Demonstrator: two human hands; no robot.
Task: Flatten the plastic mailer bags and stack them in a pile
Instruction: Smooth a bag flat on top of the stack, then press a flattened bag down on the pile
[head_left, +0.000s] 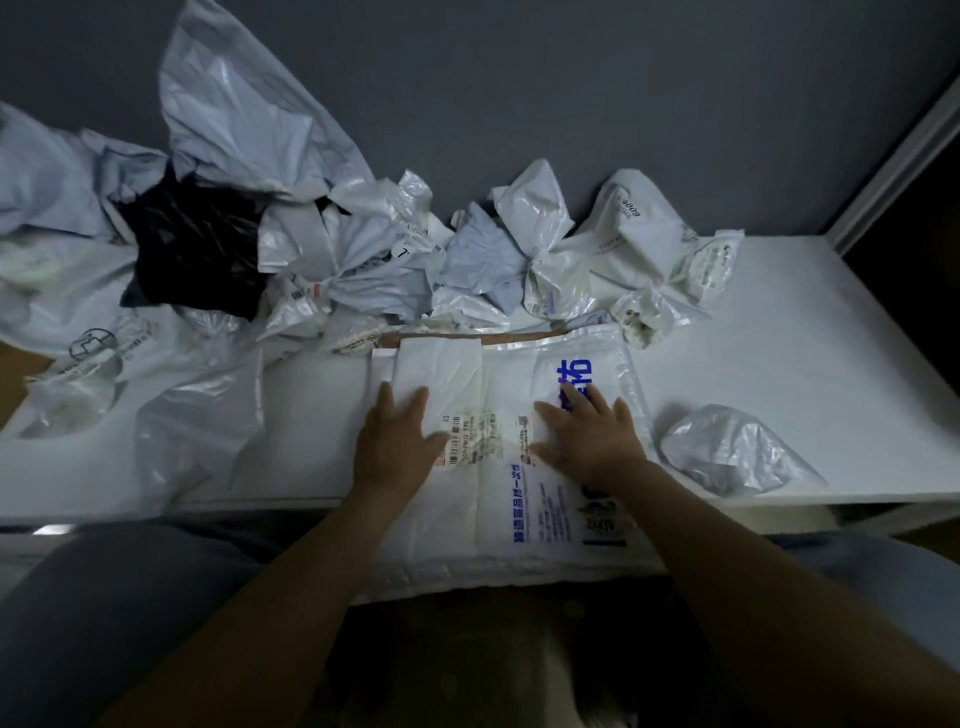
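Dim and soft all over. Hard to read the small print on the label (470, 439) between the hands, and hard to count any sheets under the top mailer (498, 499). Near edge of that mailer hanging past the tabletop (805, 338) rim, towards the body, partly covered by both forearms. Just beyond the hands, a thin brown strip (519, 338), mostly hidden under the mailer; impossible to identify.

Left hand (397, 441) laid palm down on the mailer's left part, fingers straight and close together, thumb out towards the label; gripping nothing. Right hand (589, 441) palm down on the right part, fingers straight and slightly spread over blue print; likewise gripping nothing, only pressing.

Farther beyond both hands, a heap (363, 260) of crumpled bags along the wall, cut off by the frame well left of the left hand. Black bag (192, 249) in that heap, far beyond and left of the left hand. Right of the right hand, near but apart, one loose crumpled bag (737, 449) on the tabletop.
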